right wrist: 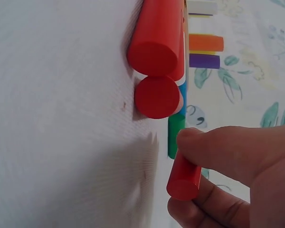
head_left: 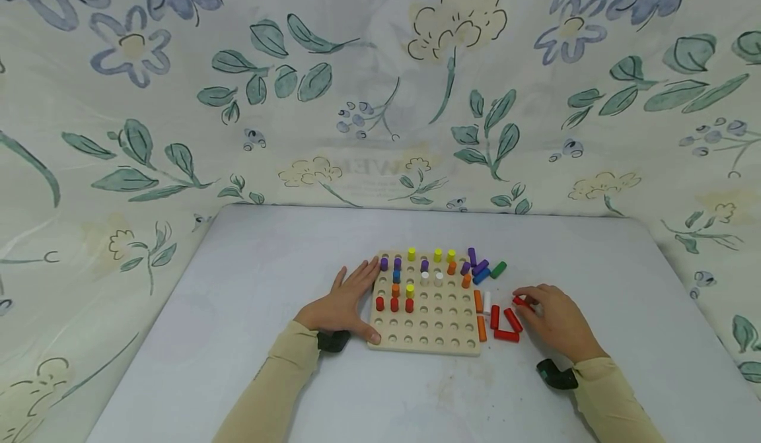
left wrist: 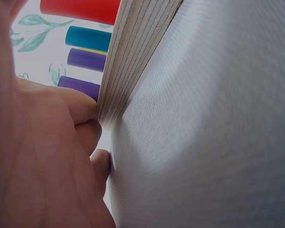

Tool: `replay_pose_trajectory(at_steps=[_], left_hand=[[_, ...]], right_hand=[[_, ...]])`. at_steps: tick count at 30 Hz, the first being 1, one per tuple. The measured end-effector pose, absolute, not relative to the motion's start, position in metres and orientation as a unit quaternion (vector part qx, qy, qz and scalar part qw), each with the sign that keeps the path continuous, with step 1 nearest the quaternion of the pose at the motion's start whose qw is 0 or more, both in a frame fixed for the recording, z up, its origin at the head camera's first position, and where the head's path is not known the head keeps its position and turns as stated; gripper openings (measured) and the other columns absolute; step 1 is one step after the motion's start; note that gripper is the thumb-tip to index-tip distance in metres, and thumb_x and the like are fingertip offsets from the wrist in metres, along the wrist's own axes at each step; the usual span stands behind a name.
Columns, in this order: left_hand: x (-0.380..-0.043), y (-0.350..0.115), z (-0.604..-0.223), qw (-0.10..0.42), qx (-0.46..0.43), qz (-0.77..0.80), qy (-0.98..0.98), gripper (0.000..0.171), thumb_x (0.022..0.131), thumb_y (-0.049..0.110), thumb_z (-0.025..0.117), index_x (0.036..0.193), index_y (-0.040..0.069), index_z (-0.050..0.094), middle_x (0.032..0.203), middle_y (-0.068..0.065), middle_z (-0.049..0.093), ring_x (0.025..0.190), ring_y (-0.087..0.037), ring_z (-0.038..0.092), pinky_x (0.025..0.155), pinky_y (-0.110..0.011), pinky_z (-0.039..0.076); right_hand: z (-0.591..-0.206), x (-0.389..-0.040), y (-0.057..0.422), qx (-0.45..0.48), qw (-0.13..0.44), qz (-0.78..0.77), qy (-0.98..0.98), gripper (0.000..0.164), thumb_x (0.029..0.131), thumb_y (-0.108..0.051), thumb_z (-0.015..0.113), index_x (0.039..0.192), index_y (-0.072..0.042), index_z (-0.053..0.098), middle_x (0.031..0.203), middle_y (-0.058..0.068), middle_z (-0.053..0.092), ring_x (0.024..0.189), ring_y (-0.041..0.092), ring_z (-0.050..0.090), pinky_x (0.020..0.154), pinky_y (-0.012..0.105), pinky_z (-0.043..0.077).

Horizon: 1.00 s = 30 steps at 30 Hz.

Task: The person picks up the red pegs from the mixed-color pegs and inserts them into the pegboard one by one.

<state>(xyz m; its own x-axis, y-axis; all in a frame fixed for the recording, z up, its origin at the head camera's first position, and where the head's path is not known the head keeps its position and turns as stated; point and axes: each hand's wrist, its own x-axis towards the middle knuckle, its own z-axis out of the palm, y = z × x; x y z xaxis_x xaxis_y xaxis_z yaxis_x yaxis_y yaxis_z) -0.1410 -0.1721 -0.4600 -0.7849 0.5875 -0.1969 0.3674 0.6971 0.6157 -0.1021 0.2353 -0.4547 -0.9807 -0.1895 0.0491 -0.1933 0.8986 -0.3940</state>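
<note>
In the head view a wooden pegboard (head_left: 423,324) lies on the table, with round holes and several upright coloured pegs. My left hand (head_left: 341,307) spreads along its left side, fingertips at the far left corner and thumb on the near left one. The left wrist view shows its fingers (left wrist: 85,107) touching the board's layered edge (left wrist: 133,52). To the right of the board, my right hand (head_left: 555,317) pinches a red peg (right wrist: 184,180) between thumb and fingers, tilted just off the tabletop. Three other red pegs (head_left: 507,336) lie close by, left of that hand.
Loose purple pegs (head_left: 472,257), a blue peg (head_left: 481,276) and a green peg (head_left: 499,270) lie off the board's far right corner. Orange pegs (head_left: 481,329) and a white peg (head_left: 487,302) lie along its right edge. Flowered cloth (head_left: 380,100) hangs behind the white table (head_left: 285,232).
</note>
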Motion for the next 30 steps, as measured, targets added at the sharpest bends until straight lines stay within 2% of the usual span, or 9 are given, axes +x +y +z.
replay_pose_trajectory(at_steps=[30], left_hand=[[-0.1405, -0.1726, -0.4612, 0.191, 0.265, 0.288, 0.9, 0.137, 0.067, 0.053, 0.089, 0.161, 0.003, 0.004, 0.169, -0.009, -0.001, 0.155, -0.029, -0.006, 0.119, -0.059, -0.01]], right_hand=[[-0.4449, -0.0971, 0.2303, 0.108, 0.032, 0.218, -0.969, 0.03, 0.09, -0.015, 0.077, 0.117, -0.004, 0.07, 0.101, 0.01, 0.069, 0.092, 0.027, 0.062, 0.078, 0.047, 0.058]])
